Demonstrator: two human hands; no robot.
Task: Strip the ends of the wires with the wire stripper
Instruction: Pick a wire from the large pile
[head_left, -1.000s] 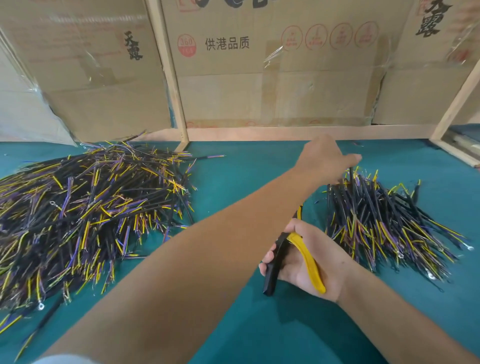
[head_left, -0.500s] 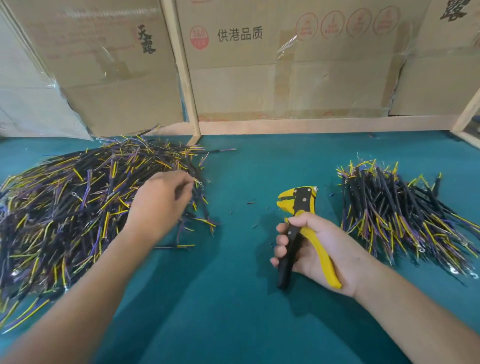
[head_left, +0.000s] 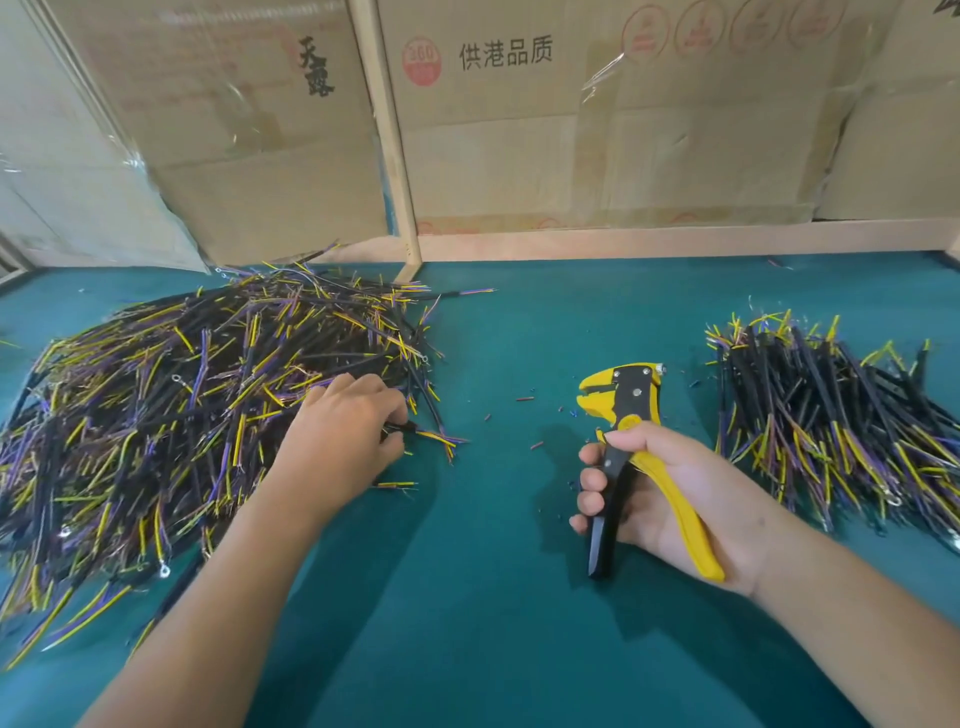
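Yellow-and-black, the wire stripper (head_left: 631, 447) stands upright in the right hand (head_left: 670, 499), fingers wrapped round its handles, its head open and ready. The left hand (head_left: 343, 441) pinches a wire (head_left: 415, 430) at the large left pile's (head_left: 182, 415) near edge, probably the next to strip; the smaller pile (head_left: 831, 415) lies far right on the green surface (head_left: 493, 623).

One head-worn wide-angle view looks forward and down, close over a teal table (head_left: 493, 649). Both forearms reach in from the bottom edge, and cardboard boxes (head_left: 597, 130) stand across the top, behind the table's far edge.
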